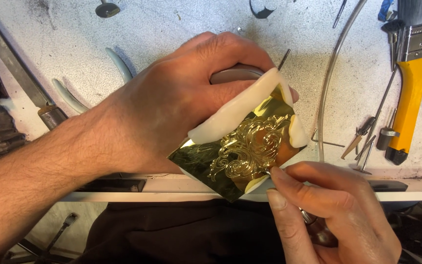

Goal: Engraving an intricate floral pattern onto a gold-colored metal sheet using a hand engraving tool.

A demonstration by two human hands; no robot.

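Scrollwork already covers the middle of the shiny golden rectangular metal sheet point(235, 151), a dense knot of curling engraved lines, while the outer margins, as far as the reflections let one judge, are bare and mirror-smooth. The sheet sits on a cream-white waxy backing pad point(235, 110), tilted over the front edge of the speckled white workbench point(172, 29). The left hand point(181, 98) curls round the pad from behind, fingers closed upon it and upon a grey rounded support only partly seen. The right hand point(328, 205) pinches a slender dark-handled engraving tool point(313, 222) between thumb and forefinger, its tip touching the lower right of the pattern. By my judgement the design is well advanced. A yellow-handled flat paintbrush point(413, 83) lies well apart on the right.
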